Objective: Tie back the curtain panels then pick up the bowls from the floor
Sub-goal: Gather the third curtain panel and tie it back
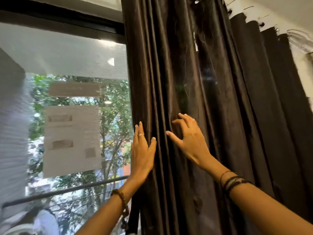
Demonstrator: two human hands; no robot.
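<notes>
Head view: dark brown curtain panel [211, 99] hangs bunched right of the window [67, 99]. Left hand [141, 150] lies flat on its leading edge, right hand [189, 139] hovers with spread, half-curled fingers, neither has a grip yet. I'd gather the pleats evenly before tying. Count: one panel, two hands, zero bowls or tieback showing.

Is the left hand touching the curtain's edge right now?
Touching. The head view shows the left hand flat against the dark curtain, its thumb lying on the front folds and its fingers along the window-side edge.
</notes>
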